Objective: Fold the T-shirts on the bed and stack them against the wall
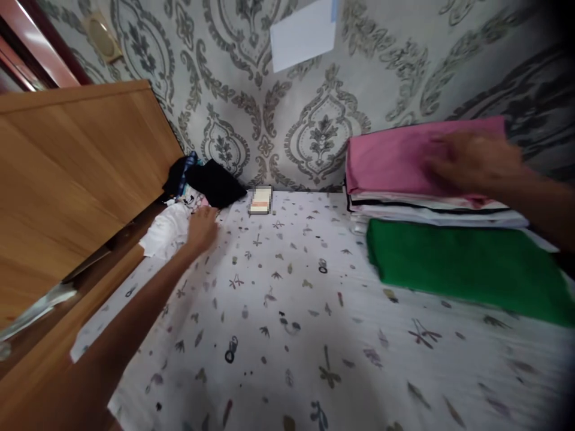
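Observation:
My left hand (pixel 202 228) reaches to a small heap of clothes at the far left of the bed. Its fingers are curled down beside a crumpled white cloth (pixel 167 230); what they grip, if anything, is hidden. Behind it lie a black garment (pixel 216 182) and a blue checked piece (pixel 187 170). On the right, my right hand (pixel 471 160), blurred by motion, is over a folded pink cloth (pixel 386 158) with its fingers stretched out. That pink cloth tops a stack of folded white and black fabrics (pixel 431 214). A folded green cloth (pixel 462 263) lies in front.
A patterned bedsheet (pixel 287 323) covers the bed, which meets a papered wall (pixel 314 108). Near the wall lies a small blurred-out rectangular item (pixel 260 200). A wooden panel (pixel 85 161) stands along the left side. White paper (pixel 303 36) is on the wall.

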`<state>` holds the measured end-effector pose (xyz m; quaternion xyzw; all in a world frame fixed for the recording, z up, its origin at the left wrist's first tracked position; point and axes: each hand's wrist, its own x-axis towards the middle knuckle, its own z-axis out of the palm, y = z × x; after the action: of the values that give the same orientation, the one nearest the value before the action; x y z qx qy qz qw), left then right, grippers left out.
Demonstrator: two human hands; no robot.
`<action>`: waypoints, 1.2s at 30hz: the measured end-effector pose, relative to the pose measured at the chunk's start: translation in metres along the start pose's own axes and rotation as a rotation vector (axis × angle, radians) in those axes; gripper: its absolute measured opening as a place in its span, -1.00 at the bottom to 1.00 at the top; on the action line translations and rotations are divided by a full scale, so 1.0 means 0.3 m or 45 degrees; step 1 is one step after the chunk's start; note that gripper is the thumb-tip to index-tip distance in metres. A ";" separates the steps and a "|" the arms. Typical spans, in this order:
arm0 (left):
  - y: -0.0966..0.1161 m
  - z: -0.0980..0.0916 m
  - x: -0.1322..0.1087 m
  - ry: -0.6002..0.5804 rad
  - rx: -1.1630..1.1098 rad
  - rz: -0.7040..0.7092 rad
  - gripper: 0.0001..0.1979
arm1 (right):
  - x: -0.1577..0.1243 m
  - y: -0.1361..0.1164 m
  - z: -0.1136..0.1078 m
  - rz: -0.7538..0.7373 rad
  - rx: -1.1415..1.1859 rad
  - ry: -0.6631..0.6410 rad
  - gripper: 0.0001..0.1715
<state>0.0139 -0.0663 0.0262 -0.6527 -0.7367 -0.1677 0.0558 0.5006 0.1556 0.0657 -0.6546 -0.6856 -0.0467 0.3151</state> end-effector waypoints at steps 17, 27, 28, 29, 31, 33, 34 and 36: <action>0.394 -0.158 -0.560 -0.444 -0.613 0.389 -0.72 | -1.095 -0.598 -0.169 0.715 1.777 -1.414 -0.36; 0.433 -0.212 -0.595 -0.471 -0.901 0.484 -0.71 | -1.309 -0.337 -0.406 0.647 1.520 -1.272 -0.47; 0.416 -0.175 -0.559 -0.461 -0.814 0.466 -0.64 | -1.326 -0.316 -0.426 0.593 1.467 -1.217 -0.47; 0.406 -0.140 -0.531 -0.497 -0.741 0.452 -0.58 | -1.341 -0.300 -0.444 0.520 1.386 -1.164 -0.48; 0.408 -0.084 -0.504 -0.559 -0.569 0.480 -0.58 | -1.366 -0.278 -0.481 0.336 1.104 -1.046 -0.50; 0.430 -0.055 -0.508 -0.533 -0.399 0.524 -0.76 | -1.389 -0.275 -0.519 0.149 0.730 -0.893 -0.54; 0.443 -0.051 -0.515 -0.484 -0.345 0.532 -0.84 | -1.400 -0.283 -0.538 0.062 0.561 -0.803 -0.56; 0.464 -0.061 -0.524 -0.386 -0.380 0.507 -0.87 | -1.426 -0.316 -0.569 -0.109 0.348 -0.647 -0.60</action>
<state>0.1700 -0.2077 0.0202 -0.8032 -0.5611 -0.1607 -0.1198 0.4522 -0.3104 0.0239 -0.5672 -0.7695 0.1985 0.2163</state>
